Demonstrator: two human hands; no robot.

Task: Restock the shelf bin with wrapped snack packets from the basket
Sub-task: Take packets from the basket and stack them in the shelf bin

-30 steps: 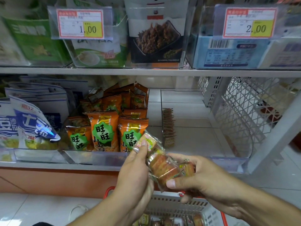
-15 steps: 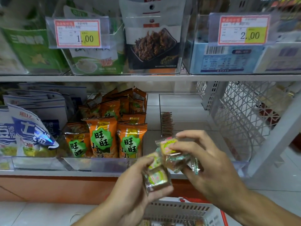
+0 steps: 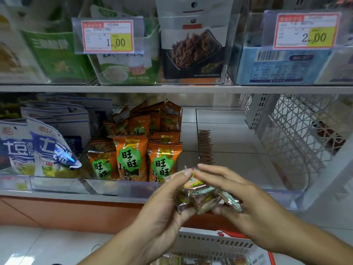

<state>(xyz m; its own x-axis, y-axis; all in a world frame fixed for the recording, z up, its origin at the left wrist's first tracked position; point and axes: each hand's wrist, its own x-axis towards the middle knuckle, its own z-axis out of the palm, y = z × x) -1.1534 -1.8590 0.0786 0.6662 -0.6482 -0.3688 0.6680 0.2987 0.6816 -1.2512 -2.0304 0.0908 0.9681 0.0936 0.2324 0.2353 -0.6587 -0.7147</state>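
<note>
Left hand (image 3: 162, 203) and right hand (image 3: 246, 203) are together clasping the wrapped snack packets (image 3: 200, 196), fingers closed around them; the clear shelf bin (image 3: 238, 131) is lying at twelve o'clock, nearer the right hand.

Dim even indoor light, soft blur throughout, wide-angle bending at edges, glare on the clear plastic price-tag holders (image 3: 108, 36).

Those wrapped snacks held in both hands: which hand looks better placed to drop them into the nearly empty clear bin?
Probably the right hand. It sits directly in front of the clear bin, gripping the wrapped snacks; the left hand is nearer the orange packets.
</note>
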